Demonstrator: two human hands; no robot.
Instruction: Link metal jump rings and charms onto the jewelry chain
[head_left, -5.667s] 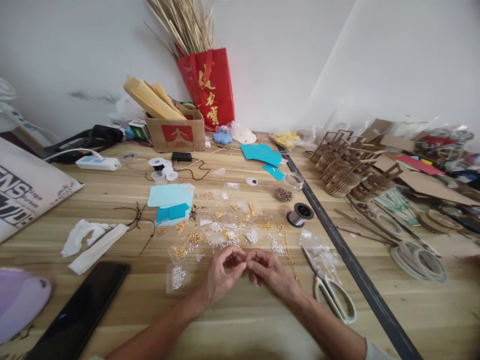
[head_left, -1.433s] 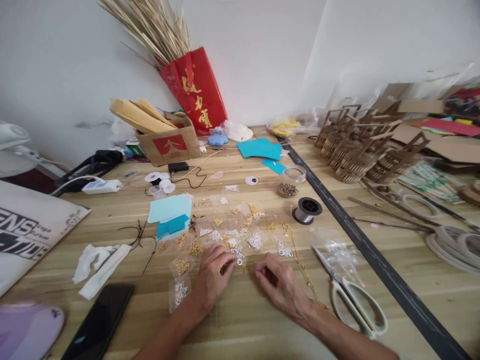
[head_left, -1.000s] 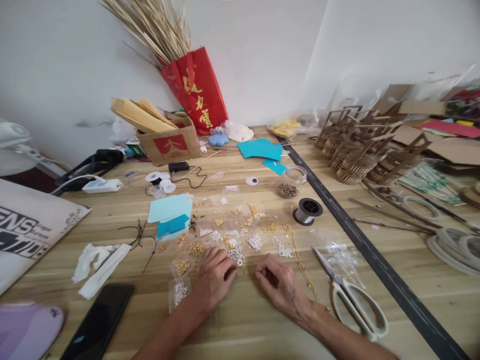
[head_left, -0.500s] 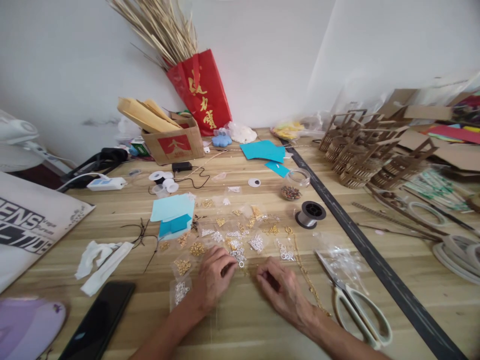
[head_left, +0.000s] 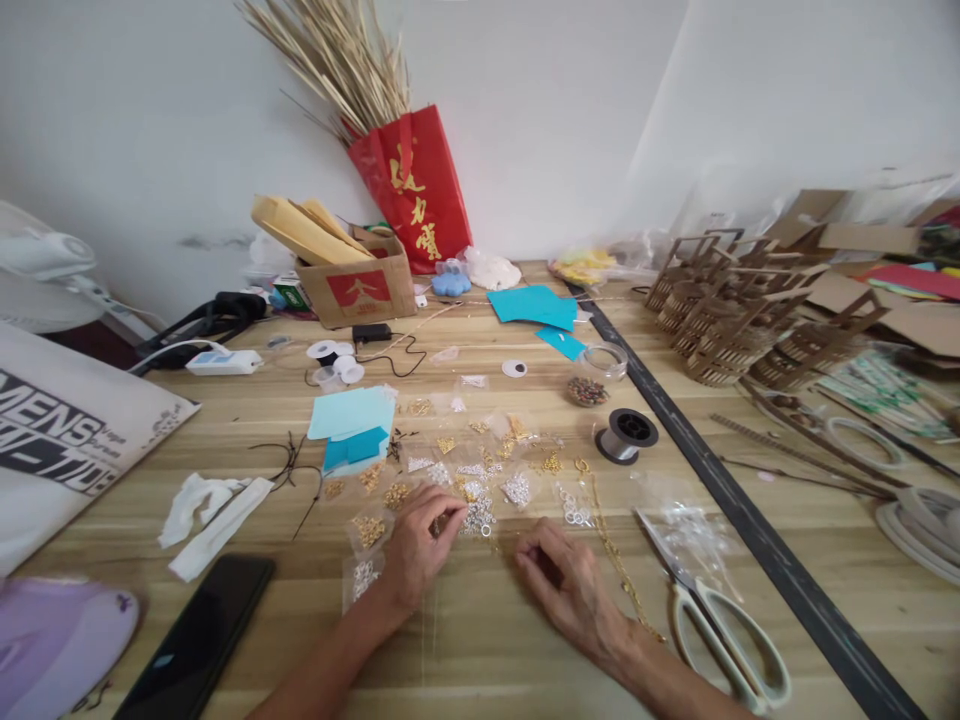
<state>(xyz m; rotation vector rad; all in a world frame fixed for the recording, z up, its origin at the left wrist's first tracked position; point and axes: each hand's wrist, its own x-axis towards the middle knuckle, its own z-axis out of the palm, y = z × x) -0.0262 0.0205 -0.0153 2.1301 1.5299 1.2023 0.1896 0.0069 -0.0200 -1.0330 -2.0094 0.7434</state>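
My left hand (head_left: 421, 540) is closed with thumb and fingertips together, just left of a heap of small silver beads (head_left: 478, 515). Whatever lies between those fingertips, if anything, is too small to make out. Opposite it, my right hand (head_left: 564, 578) rests its side on the table, fingers curled in and thumb against the forefinger; the inside of its grip is hidden. A gold chain (head_left: 615, 550) runs along the right of that hand. Packets of gold beads (head_left: 367, 530) and silver rings (head_left: 364, 578) lie beside my left hand. A faint thin line shows on the wood below it.
White-handled scissors (head_left: 709, 620) lie right of my right arm, near a spool of wire (head_left: 628, 436). A black phone (head_left: 199, 635) is at the left front. Blue paper (head_left: 351, 415) lies farther back. Small woven baskets (head_left: 724, 340) crowd the right rear.
My left hand has lifted and shifted slightly left, away from the silver ring by the bead heap. My right hand stays nearly in place. The whole view has shifted a little.
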